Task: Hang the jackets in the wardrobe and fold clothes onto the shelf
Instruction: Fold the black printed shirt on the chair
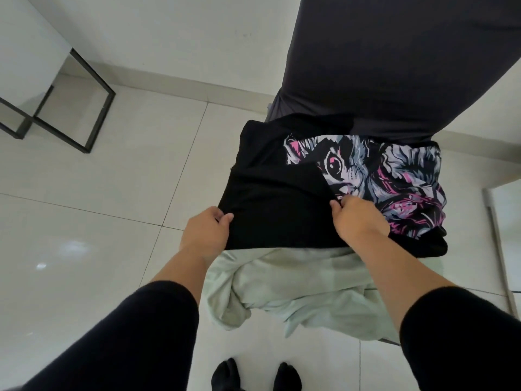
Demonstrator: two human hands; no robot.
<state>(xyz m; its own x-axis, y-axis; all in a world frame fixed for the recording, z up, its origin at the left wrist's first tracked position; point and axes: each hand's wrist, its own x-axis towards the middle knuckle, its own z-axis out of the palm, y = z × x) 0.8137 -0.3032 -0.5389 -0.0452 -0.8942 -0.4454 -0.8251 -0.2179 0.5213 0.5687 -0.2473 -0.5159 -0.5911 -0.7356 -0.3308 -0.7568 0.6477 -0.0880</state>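
The person looks down at a black T-shirt (270, 193) with a printed cat face in grey, white and pink. The shirt lies over a pale green garment (296, 286), and both rest on a support that I cannot see, because the clothes hide it. The left side of the shirt is folded inward, so a plain black flap covers part of the print.

The left hand (207, 230) grips the left edge of the folded shirt: the thumb lies on top of the black cloth and the fingers (225, 218) curl round the edge. The right hand (358, 218) pinches the edge of the black flap close to the cat's mouth, with its fingers bent onto the cloth. Both forearms are bare, and dark sleeves (141, 334) cover the upper arms.

Behind the shirt hangs a large dark grey cloth (394, 66), which touches the far edge of the shirt. The pale green garment hangs down toward the white tiled floor (84, 235). On the floor at the bottom stand two feet in black socks (256, 373). At the upper left there is a piece of white furniture with a black metal frame (84, 108), well apart from the clothes.
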